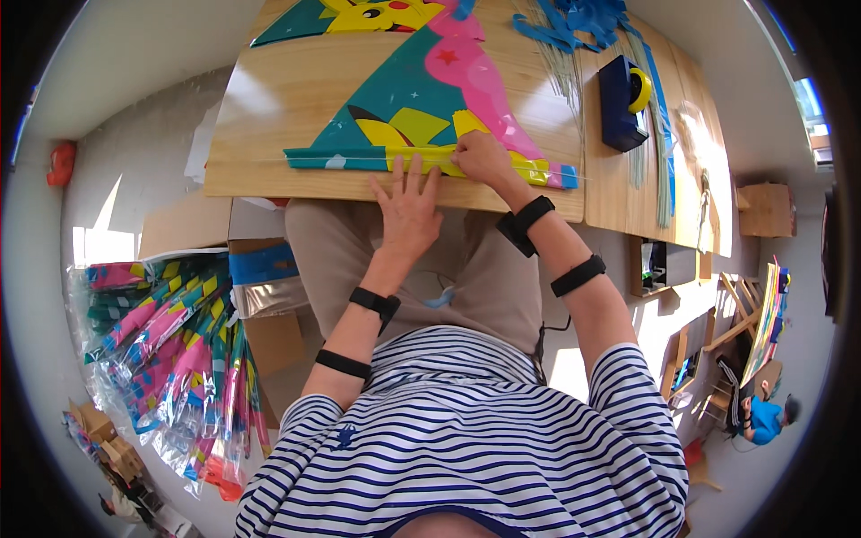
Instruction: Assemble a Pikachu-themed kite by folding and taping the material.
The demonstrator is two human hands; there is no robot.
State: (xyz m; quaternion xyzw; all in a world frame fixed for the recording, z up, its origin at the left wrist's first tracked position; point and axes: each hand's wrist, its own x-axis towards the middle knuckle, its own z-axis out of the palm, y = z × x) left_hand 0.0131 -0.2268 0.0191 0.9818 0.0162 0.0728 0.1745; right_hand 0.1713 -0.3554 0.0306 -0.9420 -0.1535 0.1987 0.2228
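Note:
A thin kite (pixel 395 94) in green, pink and yellow, with part of a cartoon print, lies on the wooden table. Its near edge is gathered into a narrow folded strip (pixel 336 159) along the table's front edge, and a thin pale line runs along this strip. My left hand (pixel 409 208) lies with spread fingers, their tips resting on the strip. Just right of it, my right hand (pixel 482 158) is closed, its curled fingers pressed on the folded strip. What lies under those fingers is hidden.
On the table's right are a dark blue tape dispenser (pixel 619 117) with a yellow roll, several thin rods (pixel 665 179) and blue strips (pixel 583 22). Another printed kite (pixel 300 25) lies at the far left. Bagged kites (pixel 170 341) fill the floor at left, beside a cardboard box (pixel 188 224).

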